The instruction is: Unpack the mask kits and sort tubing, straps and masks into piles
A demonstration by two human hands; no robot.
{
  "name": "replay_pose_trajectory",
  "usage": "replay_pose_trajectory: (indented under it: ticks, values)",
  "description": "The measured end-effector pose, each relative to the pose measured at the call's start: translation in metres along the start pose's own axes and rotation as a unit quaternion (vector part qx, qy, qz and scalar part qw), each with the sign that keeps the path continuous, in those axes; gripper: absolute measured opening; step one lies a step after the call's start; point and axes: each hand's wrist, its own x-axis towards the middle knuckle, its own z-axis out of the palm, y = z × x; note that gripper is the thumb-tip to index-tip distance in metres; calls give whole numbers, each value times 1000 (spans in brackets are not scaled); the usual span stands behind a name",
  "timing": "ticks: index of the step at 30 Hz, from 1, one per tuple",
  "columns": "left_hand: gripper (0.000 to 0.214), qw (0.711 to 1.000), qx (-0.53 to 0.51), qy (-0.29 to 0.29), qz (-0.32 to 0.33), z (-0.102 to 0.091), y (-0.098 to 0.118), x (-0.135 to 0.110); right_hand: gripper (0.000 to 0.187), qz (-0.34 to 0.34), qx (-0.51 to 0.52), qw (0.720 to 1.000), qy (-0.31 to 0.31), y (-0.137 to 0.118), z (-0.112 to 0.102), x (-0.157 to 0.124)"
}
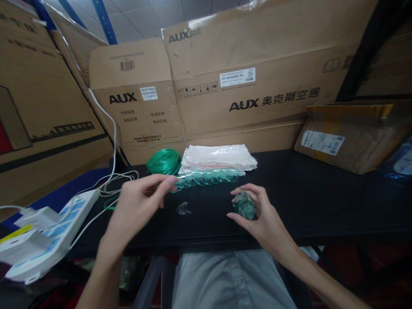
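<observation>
A row of overlapping clear green plastic discs (209, 177) lies across the black table. At the row's left end, my left hand (138, 201) has thumb and forefinger pinched together on a disc there; the fingertips cover part of it. My right hand (260, 210) is curled around a clump of clear green plastic pieces (245, 206), just above the table and right of the row. The exact kind of these pieces is too blurred to make out. Between my hands lie several thin, curved, shiny wire-like pieces (183, 208).
Behind the row are a coil of green tubing (164, 161) and a stack of white plastic bags (219, 155). A power strip (61, 231) with plugs and white cables stands at the left. Large cardboard panels (257, 56) wall the back; a taped carton (344, 137) sits at right.
</observation>
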Motion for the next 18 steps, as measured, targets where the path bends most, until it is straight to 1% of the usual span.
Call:
replay_pose_trajectory:
  ticks: [1, 3, 4, 6, 8, 10, 12, 14, 16, 18]
  values:
    - [41, 997, -42, -61, 17, 16, 12, 0, 56, -2, -18, 1000, -5, 0, 0, 0]
    - [40, 982, -97, -155, 48, 48, 31, 0, 52, -12, -57, 998, -6, -1, -1, -1]
    - [38, 973, -114, -190, 60, 64, 38, 0, 50, -20, -71, 997, 0, -1, -1, -1]
    - [36, 961, -145, -228, 65, 90, 46, -1, 44, -39, -87, 995, 13, -1, -1, -1]
    - [33, 954, -187, -227, 50, 108, 46, -3, 38, -54, -90, 994, 17, -1, -1, -1]
    - [28, 952, -230, -200, 35, 117, 41, -5, 36, -71, -80, 994, 7, -3, -1, 0]
    - [23, 948, -262, -181, 26, 120, 33, -7, 37, -82, -66, 994, -12, -5, -3, 1]
    - [21, 940, -290, -178, 16, 119, 24, -9, 37, -79, -55, 995, -36, -7, -4, 2]
    - [21, 933, -317, -172, 3, 116, 18, -11, 34, -52, -40, 997, -49, -7, -6, 4]
    - [21, 931, -328, -160, 0, 115, 15, -13, 30, -10, -16, 999, -49, -5, -8, 4]
